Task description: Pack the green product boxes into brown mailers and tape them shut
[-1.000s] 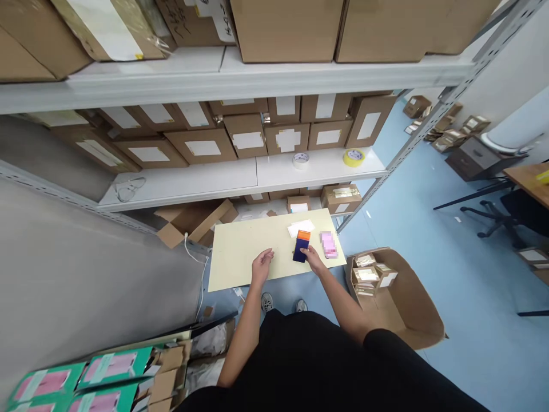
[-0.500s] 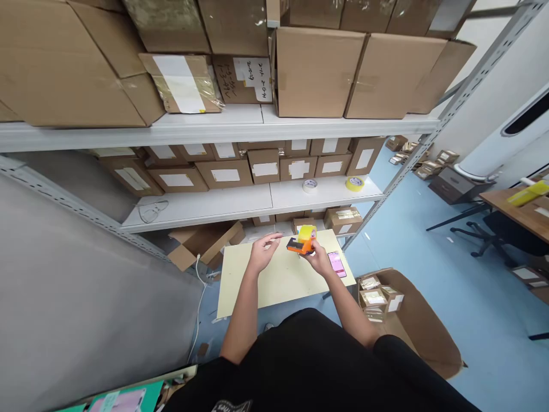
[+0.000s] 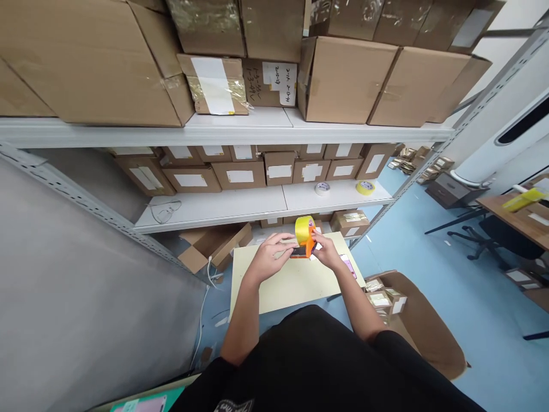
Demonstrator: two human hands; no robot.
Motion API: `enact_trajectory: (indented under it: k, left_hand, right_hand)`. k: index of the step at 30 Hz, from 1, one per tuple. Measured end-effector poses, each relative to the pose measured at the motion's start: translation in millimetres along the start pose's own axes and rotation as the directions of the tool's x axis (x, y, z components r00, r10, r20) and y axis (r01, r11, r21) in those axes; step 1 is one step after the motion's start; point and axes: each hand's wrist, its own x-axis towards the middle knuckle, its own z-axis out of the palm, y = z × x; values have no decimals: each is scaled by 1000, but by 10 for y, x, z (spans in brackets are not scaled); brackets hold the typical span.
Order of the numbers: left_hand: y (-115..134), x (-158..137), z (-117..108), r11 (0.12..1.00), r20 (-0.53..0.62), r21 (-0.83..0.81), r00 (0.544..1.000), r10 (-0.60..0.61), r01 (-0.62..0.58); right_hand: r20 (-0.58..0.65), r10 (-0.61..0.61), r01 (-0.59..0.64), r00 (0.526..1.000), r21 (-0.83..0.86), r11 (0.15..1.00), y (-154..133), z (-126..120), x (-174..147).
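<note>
An orange tape dispenser [image 3: 309, 245] with a roll of yellow tape [image 3: 302, 229] on it is held above the cream table by my right hand [image 3: 326, 252]. The fingers of that hand wrap its right side. A dark strip shows along the dispenser's lower left. My left hand [image 3: 271, 257] is at the left side of the roll, its fingers stretched out and slightly apart, the tips at or touching the dispenser. Whether a tape end lies between those fingertips cannot be seen. A phone [image 3: 349, 266] with a pink screen lies on the table, partly hidden by my right forearm.
The cream table [image 3: 283, 292] stands before metal shelving [image 3: 223, 207] filled with cardboard boxes. A white tape roll [image 3: 322, 188] and a yellow one [image 3: 365, 187] lie on the middle shelf. An open carton [image 3: 429, 320] holding small boxes stands at right, an open box [image 3: 214, 246] at left.
My left hand has moved right, up to the dispenser. The dispenser has been turned in my right hand, with the roll now higher. The view has shifted slightly left.
</note>
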Motion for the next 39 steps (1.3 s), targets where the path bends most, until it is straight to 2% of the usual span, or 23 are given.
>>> enact_trajectory:
  k: [6,12,19,22,25,28,33,39]
  left_hand:
    - [-148,-153,-161,999,-27,20,999,25,-25]
    - [-247,-105,-141,1000,-122,-19,993,-7,5]
    - [-309,150,-56,991,-256,-54,957,-133,123]
    - [-331,304,-20,989,-217,-25,965,-149,147]
    - [-302,464,29,994,-81,22,992,-101,103]
    - [-242,609,105,998,26,41,999,-46,45]
    - [-162,771,300,999,0,23,1000,-30,30]
    - [-125,898,459,994,-57,46,994,-94,96]
  right_hand:
    - [43,32,-31,999,-29,999,46,279,91]
    - [67,47,-43,997,-57,997,160,373,111]
    - [-29,78,-80,997,-69,994,409,131,128]
    - [-25,56,-57,998,-56,997,451,3,158]
    - [-20,26,-27,999,-38,999,462,-118,212]
    - [-11,-2,2,1000,-26,1000,494,-232,273]
    - [11,-13,13,1000,-2,1000,630,-363,342]
    - [73,5,-9,997,54,999,808,-453,381]
